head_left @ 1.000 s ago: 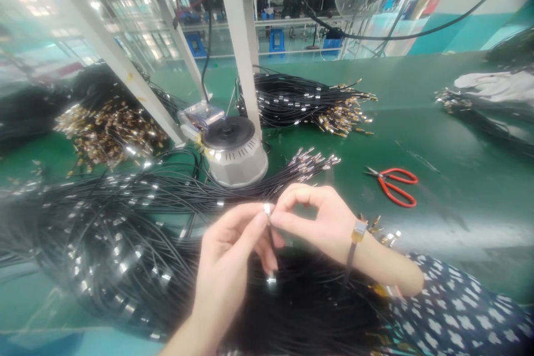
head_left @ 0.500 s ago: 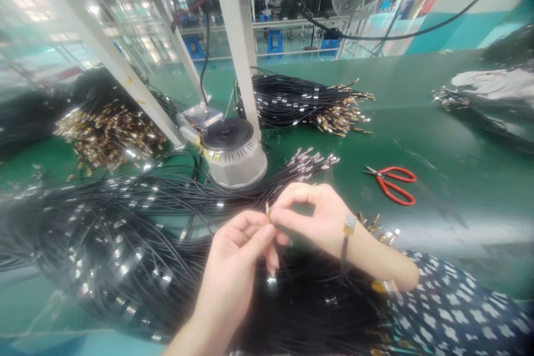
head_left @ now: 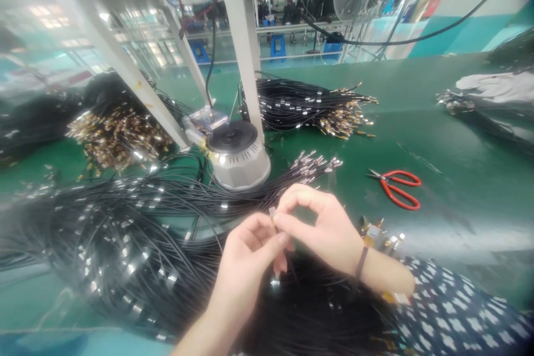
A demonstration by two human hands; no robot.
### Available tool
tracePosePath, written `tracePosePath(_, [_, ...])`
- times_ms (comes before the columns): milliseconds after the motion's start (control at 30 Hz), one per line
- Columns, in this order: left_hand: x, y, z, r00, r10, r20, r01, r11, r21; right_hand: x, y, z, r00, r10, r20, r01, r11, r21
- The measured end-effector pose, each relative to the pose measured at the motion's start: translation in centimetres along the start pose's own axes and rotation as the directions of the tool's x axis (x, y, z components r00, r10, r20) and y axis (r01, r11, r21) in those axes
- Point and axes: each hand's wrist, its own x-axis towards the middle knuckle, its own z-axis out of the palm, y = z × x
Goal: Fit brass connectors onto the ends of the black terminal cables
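My left hand [head_left: 246,256] and my right hand [head_left: 321,225] meet in the lower middle of the view. Both pinch the same thin black cable at its small metal end piece [head_left: 272,213], fingers closed around it. The cable runs down between my hands to a silver ferrule [head_left: 274,282]. A big tangle of black cables with silver ferrules [head_left: 125,239] lies under and left of my hands. A dark wristband sits on my right wrist, and a few gold connectors [head_left: 377,233] lie just behind it.
A round grey-and-black machine [head_left: 240,156] stands behind my hands at a white post. Red-handled snips [head_left: 396,188] lie on the green table to the right. Cable bundles with gold ends lie at the back [head_left: 308,105] and left [head_left: 117,139]. White gloves [head_left: 496,86] rest far right.
My hands have drifted slightly right and down while staying pinched on the cable end. The metal end piece has turned a little between the fingertips. The view has shifted slightly.
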Motion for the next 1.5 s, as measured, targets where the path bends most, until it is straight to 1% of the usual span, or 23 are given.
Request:
tracePosePath(100, [-0.1,-0.3,0.1,0.998,-0.022,0.054,0.025,0.999,-0.044,0.0,-0.3,-0.8,0.999,-0.018,0.048,0.017,1.000,0.013])
tracePosePath(200, [-0.2,-0.7,0.3,0.986,-0.035,0.165,0.053,0.993,-0.101,0.3,-0.2,-2.1,0.967,0.132,0.217,-0.157,0.982,0.104])
tracePosePath(267, [-0.4,-0.9,0.3,0.961,-0.051,0.270,0.085,0.990,-0.116,0.3,0.0,-2.8,0.925,0.161,0.345,-0.230,0.959,0.167])
tracePosePath(333, [-0.5,-1.0,0.3,0.911,-0.115,0.395,0.168,0.980,-0.103,0.0,0.3,-3.3,0.895,0.087,0.437,-0.219,0.940,0.263])
tracePosePath(433, [-0.8,-1.3,0.3,0.809,-0.227,0.542,0.301,0.952,-0.050,-1.0,0.6,-3.6,0.865,-0.077,0.496,-0.156,0.898,0.412])
tracePosePath(533, [-0.7,-1.9,0.3,0.746,-0.231,0.625,0.326,0.945,-0.039,-2.0,0.7,-3.9,0.829,-0.174,0.532,-0.116,0.876,0.467])
tracePosePath(633, [-0.1,-2.7,0.5,0.710,-0.231,0.665,0.356,0.933,-0.056,-2.3,0.7,-4.4,0.863,-0.175,0.474,-0.042,0.910,0.412])
tracePosePath(767, [0.9,-3.2,0.7,0.775,-0.165,0.611,0.363,0.906,-0.217,-2.2,1.2,-4.7,0.964,-0.034,0.263,-0.008,0.988,0.156])
tracePosePath(867, [1.2,-3.1,0.8,0.796,-0.151,0.586,0.362,0.895,-0.260,-2.3,1.7,-5.2,0.986,0.051,0.156,-0.064,0.994,0.085])
tracePosePath(933, [1.1,-3.0,1.0,0.810,-0.156,0.565,0.339,0.911,-0.234,-2.7,1.9,-6.5,0.982,0.051,0.183,-0.086,0.978,0.188])
tracePosePath(1000, [0.7,-2.9,1.6,0.848,-0.161,0.504,0.271,0.951,-0.151,-3.4,1.9,-8.8,0.954,0.010,0.301,-0.102,0.951,0.291])
tracePosePath(1033, [0.3,-3.0,1.9,0.866,-0.154,0.475,0.211,0.975,-0.068,-3.8,1.7,-10.3,0.916,-0.022,0.401,-0.107,0.949,0.297])
tracePosePath(1100, [-0.3,-2.9,2.7,0.871,-0.134,0.472,0.047,0.980,0.191,-4.4,1.2,-13.3,0.879,-0.071,0.471,-0.096,0.942,0.320])
tracePosePath(1167, [-0.8,-2.7,3.2,0.824,-0.107,0.557,-0.154,0.903,0.401,-4.8,0.7,-15.6,0.883,0.036,0.468,-0.087,0.992,0.087])
tracePosePath(1200, [-0.8,-2.5,3.2,0.812,-0.089,0.576,-0.248,0.842,0.479,-5.0,0.4,-16.2,0.921,0.134,0.367,-0.084,0.986,-0.147])
tracePosePath(1233, [-0.8,-2.3,3.1,0.823,-0.057,0.566,-0.330,0.762,0.557,-5.2,0.0,-16.4,0.969,0.154,0.196,-0.075,0.930,-0.359])
tracePosePath(1267, [-0.7,-2.1,2.7,0.848,-0.021,0.529,-0.389,0.653,0.650,-5.4,-0.3,-16.2,0.996,0.090,0.012,-0.070,0.849,-0.524])
tracePosePath(1300, [-0.5,-2.0,2.2,0.876,0.026,0.482,-0.425,0.515,0.745,-5.7,-0.6,-15.6,0.995,0.005,-0.097,-0.066,0.765,-0.641])
tracePosePath(1333, [-0.3,-1.9,1.6,0.893,0.054,0.448,-0.436,0.358,0.826,-6.1,-0.9,-14.7,0.987,-0.080,-0.139,-0.044,0.697,-0.716])
tracePosePath(1367, [-0.1,-1.9,1.0,0.902,0.053,0.428,-0.429,0.202,0.880,-6.5,-1.1,-13.6,0.986,-0.131,-0.107,0.004,0.649,-0.760])
tracePosePath(1400, [0.1,-2.1,0.3,0.909,0.038,0.416,-0.418,0.079,0.905,-6.8,-1.2,-12.3,0.988,-0.155,-0.008,0.093,0.630,-0.771])
tracePosePath(1433, [0.2,-2.2,-0.3,0.912,0.022,0.410,-0.410,-0.010,0.912,-7.0,-1.2,-11.0,0.989,-0.102,0.109,0.149,0.626,-0.765])
tracePosePath(1500, [0.2,-2.7,-1.4,0.915,0.021,0.404,-0.399,-0.117,0.909,-7.3,-0.4,-8.5,0.952,0.057,0.300,0.194,0.646,-0.739])
